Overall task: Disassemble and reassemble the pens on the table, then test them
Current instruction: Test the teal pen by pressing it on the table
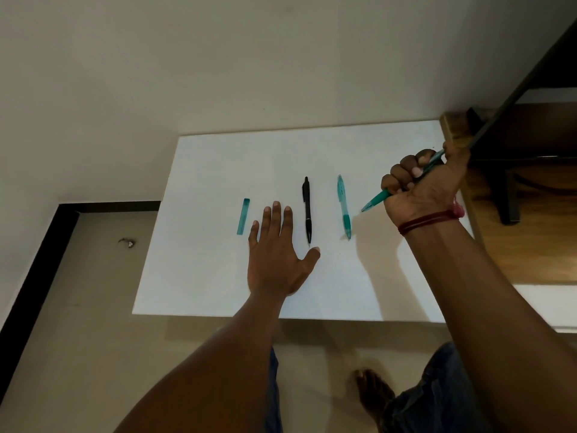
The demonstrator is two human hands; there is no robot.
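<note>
- The right grip [421, 185] is fisted around a teal pen [376, 201], whose tip slants down toward the white tabletop [218, 170].
- The left grip [278, 254] lies flat with straight fingers, between a teal piece [243, 216] and a black pen [307, 210].
- A second teal pen [344, 207] lies just beside the black pen.

home: bare foot [373, 392], wooden furniture [530, 245]

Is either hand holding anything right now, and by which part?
The right hand grips a teal pen around its mid-barrel; both ends stick out of the fist. The left hand lies flat on the table, holding nothing.
</note>
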